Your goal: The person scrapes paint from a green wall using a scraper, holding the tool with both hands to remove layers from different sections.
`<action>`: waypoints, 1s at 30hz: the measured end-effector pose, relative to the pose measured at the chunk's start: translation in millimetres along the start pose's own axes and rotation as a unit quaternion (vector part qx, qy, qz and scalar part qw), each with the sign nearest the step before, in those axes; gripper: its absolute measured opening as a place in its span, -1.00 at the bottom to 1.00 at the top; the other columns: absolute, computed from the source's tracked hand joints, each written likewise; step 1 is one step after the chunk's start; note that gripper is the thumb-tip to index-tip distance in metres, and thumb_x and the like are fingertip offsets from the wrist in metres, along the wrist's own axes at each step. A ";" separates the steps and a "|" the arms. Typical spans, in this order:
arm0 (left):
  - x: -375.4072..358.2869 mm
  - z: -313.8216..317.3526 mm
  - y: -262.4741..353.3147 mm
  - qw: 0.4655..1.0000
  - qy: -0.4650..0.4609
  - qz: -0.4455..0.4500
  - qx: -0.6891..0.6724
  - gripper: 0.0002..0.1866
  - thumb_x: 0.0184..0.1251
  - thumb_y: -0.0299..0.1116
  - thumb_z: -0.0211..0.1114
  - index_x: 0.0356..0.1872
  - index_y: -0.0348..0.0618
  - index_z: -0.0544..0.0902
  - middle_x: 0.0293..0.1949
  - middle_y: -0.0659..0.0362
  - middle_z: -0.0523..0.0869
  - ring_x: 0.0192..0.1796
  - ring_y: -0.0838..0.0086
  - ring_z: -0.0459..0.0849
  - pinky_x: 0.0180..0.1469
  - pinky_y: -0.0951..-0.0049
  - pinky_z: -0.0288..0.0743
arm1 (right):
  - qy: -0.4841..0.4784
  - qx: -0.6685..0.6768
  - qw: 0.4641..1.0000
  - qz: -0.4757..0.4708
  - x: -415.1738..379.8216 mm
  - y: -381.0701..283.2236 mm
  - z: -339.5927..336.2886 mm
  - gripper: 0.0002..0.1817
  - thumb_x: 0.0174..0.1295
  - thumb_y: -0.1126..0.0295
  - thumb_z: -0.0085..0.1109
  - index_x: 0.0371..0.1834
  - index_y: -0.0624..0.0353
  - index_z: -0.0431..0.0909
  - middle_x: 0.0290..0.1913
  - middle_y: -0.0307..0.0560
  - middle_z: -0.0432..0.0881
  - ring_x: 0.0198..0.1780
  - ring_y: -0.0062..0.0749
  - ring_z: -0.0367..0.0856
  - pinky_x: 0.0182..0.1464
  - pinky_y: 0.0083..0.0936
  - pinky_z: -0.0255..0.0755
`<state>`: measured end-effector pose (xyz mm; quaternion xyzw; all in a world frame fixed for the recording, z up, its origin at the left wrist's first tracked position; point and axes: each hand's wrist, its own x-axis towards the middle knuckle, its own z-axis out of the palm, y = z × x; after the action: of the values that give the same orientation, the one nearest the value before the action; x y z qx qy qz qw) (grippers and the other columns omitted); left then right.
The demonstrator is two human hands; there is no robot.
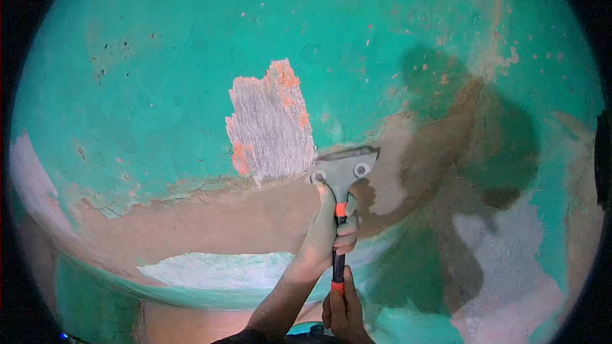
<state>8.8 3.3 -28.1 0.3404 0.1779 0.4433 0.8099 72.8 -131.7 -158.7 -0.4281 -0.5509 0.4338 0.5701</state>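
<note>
While the fingers of the left hand (pixel 328 229) curl tight round the upper grip, thumb stretched toward the head, the right hand (pixel 344 309) closes on the butt end below. Both clamp the scraper (pixel 340 181), a stiff, light tool by the look of it, best held along that black-and-orange handle. Its wide grey blade presses flat on the green wall (pixel 159 76), just beside the bare scraped patch (pixel 271 124).

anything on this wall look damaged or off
Yes. The green wall has a bare patch scraped to grey, edged with orange, just left of the scraper held by both hands. Lower down, paint is missing in wide brown and whitish areas.
</note>
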 end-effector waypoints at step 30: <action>10.4 16.4 -6.4 0.997 0.019 0.048 -0.053 -0.34 0.34 0.44 -0.37 -0.45 0.02 0.31 -0.75 0.43 0.09 -0.83 0.73 -0.03 -0.84 0.67 -0.08 | -0.052 0.068 0.993 0.083 13.5 -24.4 -35.6 -0.36 0.48 0.45 -0.26 0.54 0.22 -0.29 -0.63 -0.26 0.30 -0.70 -0.68 0.22 -0.64 -0.67 0.22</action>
<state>28.0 3.2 -20.9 0.2969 0.1535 0.4967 0.8010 109.3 -125.3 -132.6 -0.4093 -0.5120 0.5377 0.5303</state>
